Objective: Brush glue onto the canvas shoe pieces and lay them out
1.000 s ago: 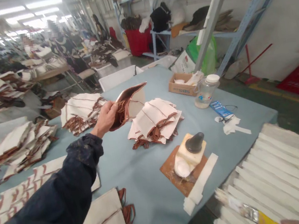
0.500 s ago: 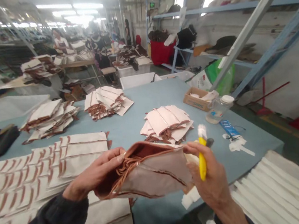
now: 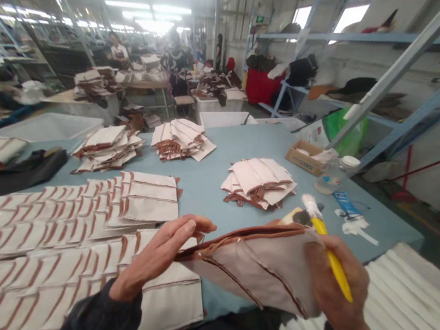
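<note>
In my right hand (image 3: 340,279) is a yellow-handled brush (image 3: 336,269), its whitish bristles pointing up. The same hand grips the right end of a pale pouch-like bag piece (image 3: 268,268) with brown edges and seams, held up over the table's front edge. The pouch's mouth is nearly flat along the top. My left hand (image 3: 166,250) is at the upper left corner of the pouch, fingers stretched out and not wrapped round it; whether it touches the corner I cannot tell. Overlapping rows of similar pale pieces (image 3: 150,197) lie to the left.
On the blue-grey table (image 3: 204,200) stand a stack of pale pieces (image 3: 259,178), two further stacks behind, a cardboard box (image 3: 304,158), a clear jar (image 3: 333,174) and a blue packet (image 3: 346,204). White strips (image 3: 412,290) lie at lower right. A slanting metal post (image 3: 395,67) rises at right.
The pouch's gaping mouth has closed to nearly flat, and its left end has come out of my left hand's grip. My right hand has moved right and down with pouch and brush. The view has turned left.
</note>
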Demonstrator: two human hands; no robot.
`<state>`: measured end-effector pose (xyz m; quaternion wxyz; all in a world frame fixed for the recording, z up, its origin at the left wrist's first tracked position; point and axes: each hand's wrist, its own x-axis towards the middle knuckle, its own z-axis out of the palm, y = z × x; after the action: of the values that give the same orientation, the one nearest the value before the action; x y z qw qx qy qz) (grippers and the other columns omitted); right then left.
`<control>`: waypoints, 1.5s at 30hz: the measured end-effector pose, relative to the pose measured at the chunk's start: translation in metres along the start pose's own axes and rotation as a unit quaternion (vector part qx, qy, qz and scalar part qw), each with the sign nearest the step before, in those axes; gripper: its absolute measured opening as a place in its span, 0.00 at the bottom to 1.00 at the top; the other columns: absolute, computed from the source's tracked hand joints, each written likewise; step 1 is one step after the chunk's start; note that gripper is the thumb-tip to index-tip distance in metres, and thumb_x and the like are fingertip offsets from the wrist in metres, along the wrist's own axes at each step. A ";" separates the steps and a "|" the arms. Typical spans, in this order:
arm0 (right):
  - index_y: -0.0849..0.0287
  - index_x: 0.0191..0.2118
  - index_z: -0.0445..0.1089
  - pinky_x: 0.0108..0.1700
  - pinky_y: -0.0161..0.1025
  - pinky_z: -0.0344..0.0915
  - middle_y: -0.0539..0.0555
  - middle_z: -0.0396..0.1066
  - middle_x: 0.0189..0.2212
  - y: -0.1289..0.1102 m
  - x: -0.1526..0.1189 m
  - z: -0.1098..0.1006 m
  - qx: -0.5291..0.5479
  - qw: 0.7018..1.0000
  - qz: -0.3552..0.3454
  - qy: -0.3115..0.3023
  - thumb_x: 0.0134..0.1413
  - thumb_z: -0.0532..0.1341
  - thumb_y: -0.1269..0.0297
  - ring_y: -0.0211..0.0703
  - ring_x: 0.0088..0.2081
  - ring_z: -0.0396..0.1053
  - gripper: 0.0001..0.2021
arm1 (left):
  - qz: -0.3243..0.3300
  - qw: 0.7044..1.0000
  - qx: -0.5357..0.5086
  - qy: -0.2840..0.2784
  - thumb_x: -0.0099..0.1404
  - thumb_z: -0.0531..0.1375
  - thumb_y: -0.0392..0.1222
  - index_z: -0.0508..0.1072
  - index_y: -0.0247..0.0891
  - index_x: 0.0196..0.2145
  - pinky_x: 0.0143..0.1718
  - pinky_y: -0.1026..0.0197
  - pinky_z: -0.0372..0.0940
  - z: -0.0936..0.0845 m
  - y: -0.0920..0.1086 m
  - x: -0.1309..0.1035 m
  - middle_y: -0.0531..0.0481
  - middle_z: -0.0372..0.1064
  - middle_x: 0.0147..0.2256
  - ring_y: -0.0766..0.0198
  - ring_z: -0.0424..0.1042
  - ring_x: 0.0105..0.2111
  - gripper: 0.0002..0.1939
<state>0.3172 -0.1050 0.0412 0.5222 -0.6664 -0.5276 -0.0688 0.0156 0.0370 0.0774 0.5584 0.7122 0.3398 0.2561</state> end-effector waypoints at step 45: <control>0.58 0.44 0.74 0.29 0.37 0.67 0.53 0.79 0.33 0.034 -0.125 -0.009 0.109 0.971 0.179 0.117 0.74 0.61 0.51 0.37 0.23 0.65 0.15 | 0.099 0.902 0.339 -0.248 0.55 0.61 0.30 0.69 0.40 0.26 0.30 0.59 0.60 0.148 -0.035 0.049 0.47 0.77 0.29 0.56 0.76 0.29 0.07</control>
<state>0.2934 -0.1871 -0.0567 0.6535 -0.6767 -0.3392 0.0061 0.1498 -0.0121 0.0070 0.3208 0.9290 0.1843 -0.0053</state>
